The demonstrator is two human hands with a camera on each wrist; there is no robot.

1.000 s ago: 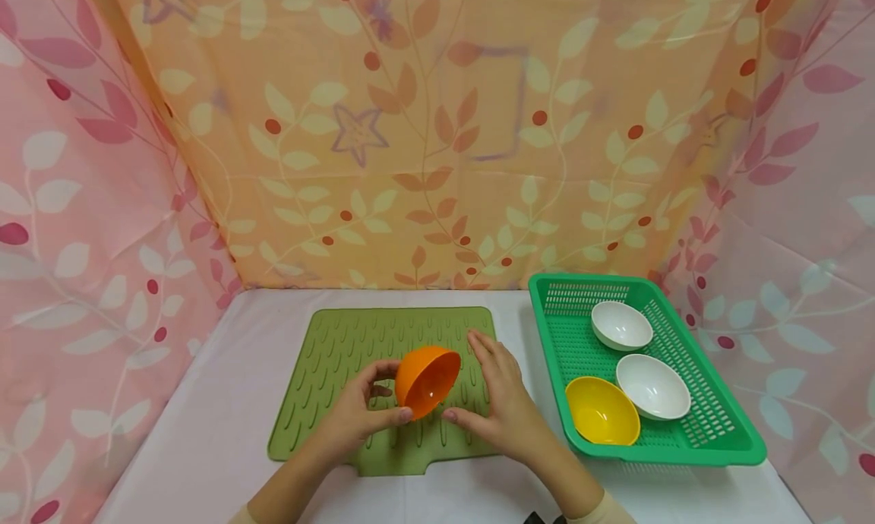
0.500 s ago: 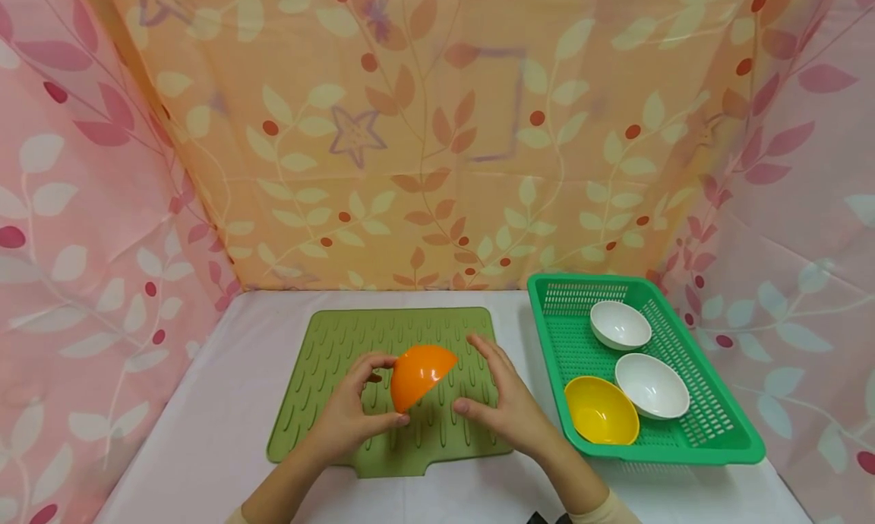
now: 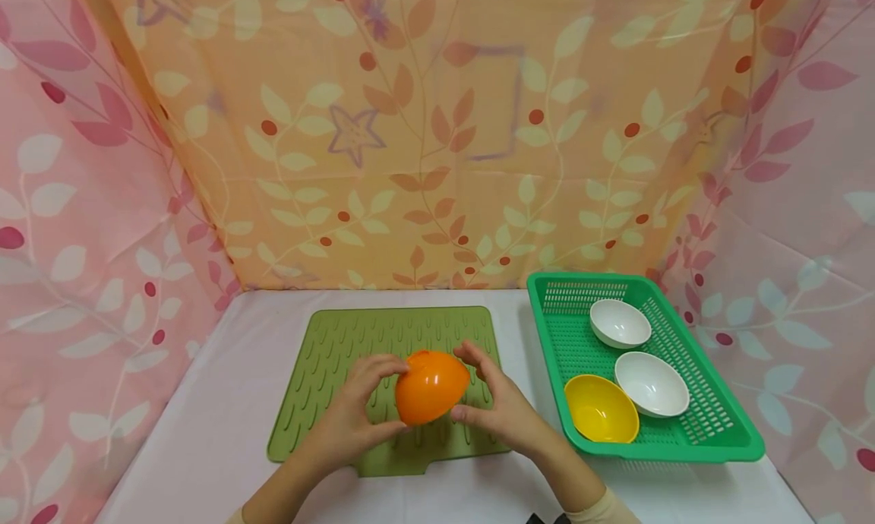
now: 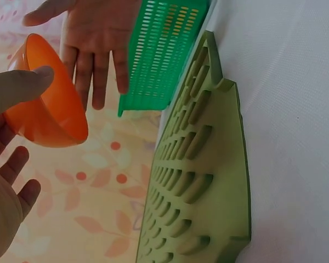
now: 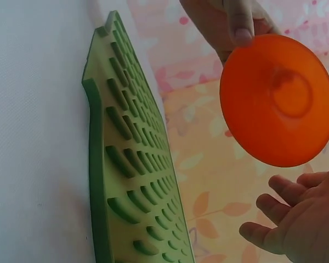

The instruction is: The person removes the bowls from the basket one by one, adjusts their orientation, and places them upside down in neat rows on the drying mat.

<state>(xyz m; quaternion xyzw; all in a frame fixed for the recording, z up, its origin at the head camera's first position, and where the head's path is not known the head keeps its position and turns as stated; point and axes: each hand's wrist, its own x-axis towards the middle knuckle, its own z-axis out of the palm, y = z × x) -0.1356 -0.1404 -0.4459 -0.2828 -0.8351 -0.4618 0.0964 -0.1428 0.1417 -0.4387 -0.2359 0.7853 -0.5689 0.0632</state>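
An orange bowl [image 3: 432, 387] is tilted on its side above the green drying mat [image 3: 328, 357], its smooth outside showing in the head view. My left hand [image 3: 347, 418] pinches it at the rim, thumb over the edge and fingers behind, as the left wrist view shows. To the right of the bowl is my right hand [image 3: 504, 410], fingers spread and relaxed, fingertips close to the bowl's side and gripping nothing. In the right wrist view the bowl [image 5: 252, 104] turns its hollow toward that hand.
A green plastic basket [image 3: 683, 452] stands to the right on the white-covered table [image 3: 205, 433]. Inside are a yellow bowl [image 3: 601, 410] and two white bowls, one nearer [image 3: 652, 385] and one farther back [image 3: 620, 323]. Patterned cloth [image 3: 424, 129] hangs around the back and sides.
My left hand has turned the orange bowl, so its outside faces the head camera instead of its hollow, and shifted it slightly right. My right hand's fingers have come closer to it.
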